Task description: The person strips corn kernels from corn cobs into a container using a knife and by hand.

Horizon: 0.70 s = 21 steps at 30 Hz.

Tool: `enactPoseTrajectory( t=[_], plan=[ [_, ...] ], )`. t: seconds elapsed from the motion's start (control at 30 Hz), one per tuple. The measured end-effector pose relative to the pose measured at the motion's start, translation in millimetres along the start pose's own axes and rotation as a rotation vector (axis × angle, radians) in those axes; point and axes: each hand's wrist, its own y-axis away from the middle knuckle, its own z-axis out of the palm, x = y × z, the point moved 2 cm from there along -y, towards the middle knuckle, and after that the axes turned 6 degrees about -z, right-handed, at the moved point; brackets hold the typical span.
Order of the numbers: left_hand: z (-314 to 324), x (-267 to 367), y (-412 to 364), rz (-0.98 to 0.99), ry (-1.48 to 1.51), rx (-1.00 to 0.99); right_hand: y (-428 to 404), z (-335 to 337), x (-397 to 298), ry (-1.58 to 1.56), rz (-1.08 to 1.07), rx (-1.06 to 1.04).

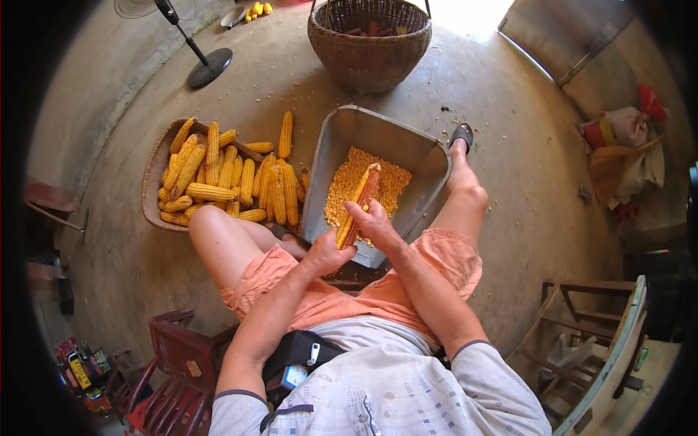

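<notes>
My left hand [326, 253] grips the lower end of a partly shelled corn cob [357, 204]. Yellow kernels cover one side of it, and bare reddish cob shows on the other. My right hand [375, 222] is closed around the cob's middle, the thumb lying along it. Beneath both hands a grey metal scoop-shaped pan [422, 169] rests between my legs. Loose corn kernels [343, 188] are heaped in it. Left of the pan, whole corn ears [226, 173] fill a woven basket [151, 180], and several more lie beside it on the floor.
Ahead stands a tall wicker basket [365, 65] holding reddish cobs. A pedestal fan's base [210, 68] is at the upper left, near more ears [257, 11]. Sacks [627, 128] lean at the right wall. A red-brown wooden chair [188, 349] and a wooden frame [578, 327] flank me.
</notes>
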Motion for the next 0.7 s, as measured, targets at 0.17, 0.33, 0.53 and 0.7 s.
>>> enactPoseTrajectory(
  t=[0.17,0.33,0.53,0.7],
  plan=[
    [-6.2,8.7,-0.4,0.05,0.104,-0.118,-2.3,-2.4,10.3,-0.15,-0.035,-0.11],
    [-9.3,6.0,0.3,0.059,0.22,-0.129,-2.2,-6.7,7.7,-0.382,-0.091,-0.229],
    [-2.6,7.6,0.6,0.044,-0.021,0.094,6.1,8.4,1.2,-0.145,-0.058,-0.14],
    [-5.1,-1.5,-5.4,0.015,0.042,0.003,7.7,13.3,-0.3,-0.19,-0.143,-0.117]
  ],
)
